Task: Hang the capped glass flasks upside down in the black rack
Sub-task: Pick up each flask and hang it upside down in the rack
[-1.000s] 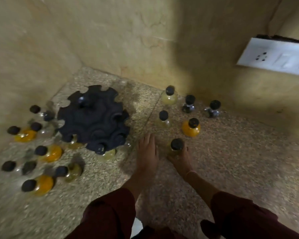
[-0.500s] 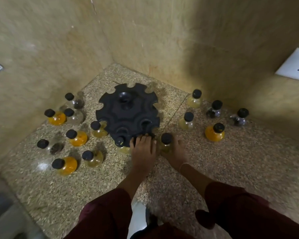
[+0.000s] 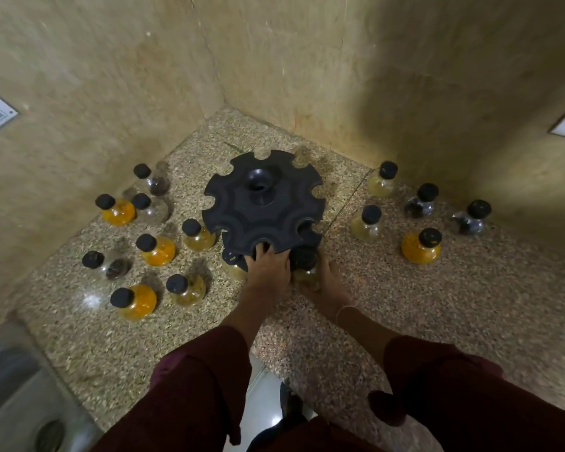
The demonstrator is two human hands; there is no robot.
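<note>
- Left of the rack (image 3: pixel 265 207), a group of waiting flasks (image 3: pixel 157 251) is stood upright, none yet hung.
- The rack's near rim is pressed by the left hand (image 3: pixel 268 267), its fingers almost straight and holding nothing, probably to steady it.
- At the rack's near edge, one flask (image 3: pixel 304 257) is gripped cap-up by the curled right hand (image 3: pixel 328 280), apparently ready to be turned over.
- Right of the rack, spare flasks (image 3: pixel 421 246) are kept standing.

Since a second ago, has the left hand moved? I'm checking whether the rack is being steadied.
Yes: the left hand slid forward across the counter to the black rack's near rim.
</note>
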